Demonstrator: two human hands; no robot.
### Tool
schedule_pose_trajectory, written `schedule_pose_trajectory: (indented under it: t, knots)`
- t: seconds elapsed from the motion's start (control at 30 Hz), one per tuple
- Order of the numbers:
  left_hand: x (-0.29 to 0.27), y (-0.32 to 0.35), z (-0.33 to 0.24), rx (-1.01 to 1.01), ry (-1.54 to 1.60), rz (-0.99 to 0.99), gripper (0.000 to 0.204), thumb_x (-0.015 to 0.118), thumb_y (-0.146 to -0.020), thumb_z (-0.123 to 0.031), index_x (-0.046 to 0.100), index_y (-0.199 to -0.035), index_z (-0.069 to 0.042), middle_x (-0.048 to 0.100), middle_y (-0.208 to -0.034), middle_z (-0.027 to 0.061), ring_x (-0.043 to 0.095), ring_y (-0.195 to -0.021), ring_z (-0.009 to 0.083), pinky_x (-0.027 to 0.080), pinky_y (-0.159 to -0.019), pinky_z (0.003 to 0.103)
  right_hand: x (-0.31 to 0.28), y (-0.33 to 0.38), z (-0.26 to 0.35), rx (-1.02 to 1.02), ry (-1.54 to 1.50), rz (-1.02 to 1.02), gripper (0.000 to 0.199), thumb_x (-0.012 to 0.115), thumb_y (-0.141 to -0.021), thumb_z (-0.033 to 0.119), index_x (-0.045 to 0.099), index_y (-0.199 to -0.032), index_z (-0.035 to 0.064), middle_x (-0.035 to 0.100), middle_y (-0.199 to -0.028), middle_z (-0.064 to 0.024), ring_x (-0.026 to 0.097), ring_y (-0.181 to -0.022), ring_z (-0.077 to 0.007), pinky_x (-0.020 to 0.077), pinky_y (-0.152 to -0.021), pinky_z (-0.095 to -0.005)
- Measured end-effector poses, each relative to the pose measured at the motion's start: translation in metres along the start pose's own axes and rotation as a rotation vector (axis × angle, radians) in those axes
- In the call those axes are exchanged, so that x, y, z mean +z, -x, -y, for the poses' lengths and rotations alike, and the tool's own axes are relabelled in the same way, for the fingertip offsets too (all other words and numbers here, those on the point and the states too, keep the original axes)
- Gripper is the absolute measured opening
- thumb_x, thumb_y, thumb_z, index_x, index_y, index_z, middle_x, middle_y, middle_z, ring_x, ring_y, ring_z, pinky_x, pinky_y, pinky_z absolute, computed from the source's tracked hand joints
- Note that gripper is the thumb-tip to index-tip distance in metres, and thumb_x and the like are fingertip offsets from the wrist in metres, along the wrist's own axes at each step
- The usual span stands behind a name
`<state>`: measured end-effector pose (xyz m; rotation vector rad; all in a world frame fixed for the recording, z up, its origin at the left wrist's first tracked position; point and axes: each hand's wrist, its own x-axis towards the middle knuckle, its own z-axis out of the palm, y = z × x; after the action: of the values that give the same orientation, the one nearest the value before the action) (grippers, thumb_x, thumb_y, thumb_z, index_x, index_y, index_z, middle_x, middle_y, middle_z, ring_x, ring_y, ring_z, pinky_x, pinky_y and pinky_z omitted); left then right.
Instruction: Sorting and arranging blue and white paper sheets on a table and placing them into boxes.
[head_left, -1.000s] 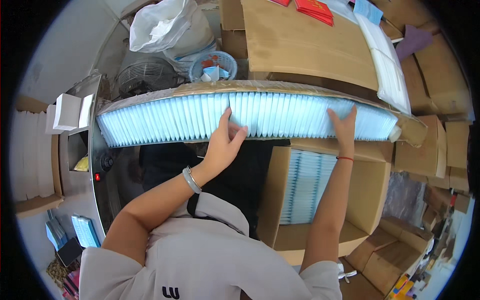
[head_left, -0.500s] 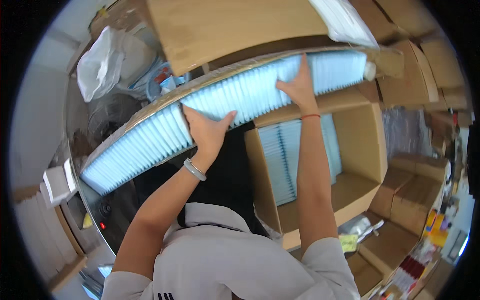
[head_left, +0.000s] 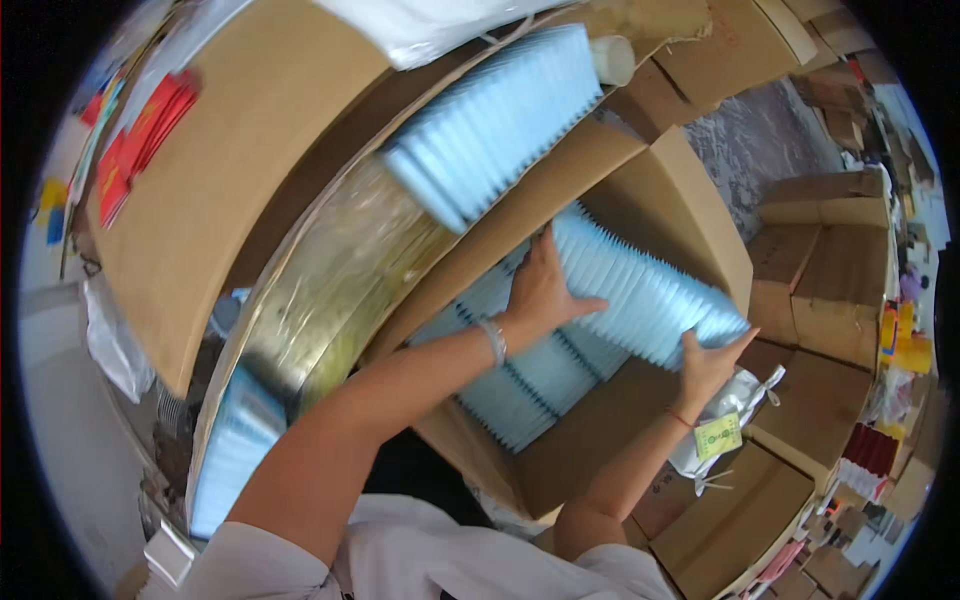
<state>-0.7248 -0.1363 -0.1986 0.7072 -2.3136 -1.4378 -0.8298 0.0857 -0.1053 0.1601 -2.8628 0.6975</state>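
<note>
Boxes crowd the floor from 1 to 5 o'clock, so work inside the big open box (head_left: 700,240) at centre and let nothing spill past its walls. The tilted board (head_left: 240,150) at 10 o'clock, with its foil-wrapped row (head_left: 340,290) and a blue pleated stack (head_left: 500,120) near 12, leans close to your left arm; keep that elbow low so you do not knock it. Your stack (head_left: 640,290), the blue pleated one just right of centre, hangs slanted over the box, above the stacks (head_left: 520,380) already lying inside. Your left hand (head_left: 540,290) presses flat, fingers spread, on its upper end at 11 o'clock of it; your right hand (head_left: 705,365) cups the lower end at 4 o'clock, fingers open against the pleats. I judge that squeezing both ends evenly and lowering it level beside the others will keep the pleats from fanning out.
</note>
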Motion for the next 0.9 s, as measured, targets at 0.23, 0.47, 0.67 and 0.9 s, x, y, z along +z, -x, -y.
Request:
schedule_pose_trajectory:
  t: [0.23,0.47,0.67,0.9]
  knots:
    - [0.079,-0.108,0.143,0.395,-0.954,-0.026,0.09,0.07,-0.082,-0.029,0.024,-0.148,0.011,0.024,-0.154,0.0314,0.025,-0.142,0.0468,0.02,-0.117,0.054,0.222,0.018,-0.089,0.201,0.275,-0.174,0.108,0.081,-0.07,0.043,0.027,-0.147,-0.0093,0.032,-0.147,-0.0348,0.035,-0.134,-0.051,0.0296,-0.114,-0.0505]
    - [-0.03,0.047,-0.027,0.239,-0.247,0.424,0.033,0.068,-0.081,-0.018,0.063,-0.112,-0.009,0.049,-0.135,0.0205,0.041,-0.129,0.0418,0.029,-0.105,0.061,0.157,-0.063,0.131,-0.51,-0.425,-0.258,0.039,0.068,-0.089,0.013,0.062,-0.126,0.0034,0.062,-0.118,-0.0197,0.058,-0.111,-0.0372,0.0455,-0.095,-0.0425]
    - [-0.178,0.203,-0.027,-0.048,-0.401,-0.133,0.056,0.074,-0.075,-0.011,0.054,-0.127,-0.01,0.05,-0.129,0.0171,0.046,-0.118,0.0379,0.033,-0.102,0.049,0.198,-0.154,0.249,-0.545,-0.567,0.081,0.051,0.055,-0.097,0.041,0.055,-0.133,0.0054,0.062,-0.117,-0.0275,0.057,-0.114,-0.0442,0.0456,-0.095,-0.047]
    - [-0.241,0.259,0.009,-0.187,-0.68,-0.425,0.114,0.082,-0.075,-0.029,0.007,-0.15,0.013,0.021,-0.148,0.0414,0.042,-0.116,0.0521,0.036,-0.103,0.052,0.125,0.095,0.279,-0.976,-0.516,0.661,0.059,0.059,-0.093,0.05,0.051,-0.128,0.0036,0.067,-0.092,-0.0262,0.064,-0.089,-0.0467,0.0506,-0.075,-0.0508]
